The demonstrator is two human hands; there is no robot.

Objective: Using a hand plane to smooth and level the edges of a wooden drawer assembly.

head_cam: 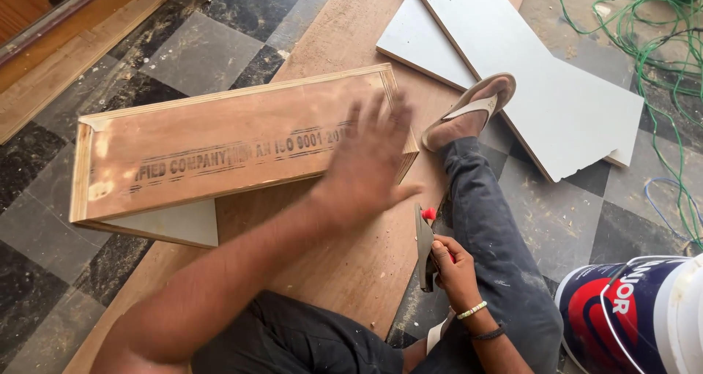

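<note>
Grey-and-black checkered stone floor (pixel 220 45), perhaps a wooden door frame (pixel 51 45), daylight.

1. A carpentry worksite on the floor of a room being fitted out.
2. Plywood sheet (pixel 344 249) and white boards (pixel 542 88) lie on checkered tiles (pixel 198 52).
3. Sawdust, loose green wire (pixel 659 45), a paint bucket (pixel 644 308).

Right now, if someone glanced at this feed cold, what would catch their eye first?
The long plywood box across the middle, with the left hand spread flat on its right end. Lower right of it, the right hand grips a dark tool with a red tip, beside the outstretched leg. A white and blue bucket fills the bottom right corner.
</note>
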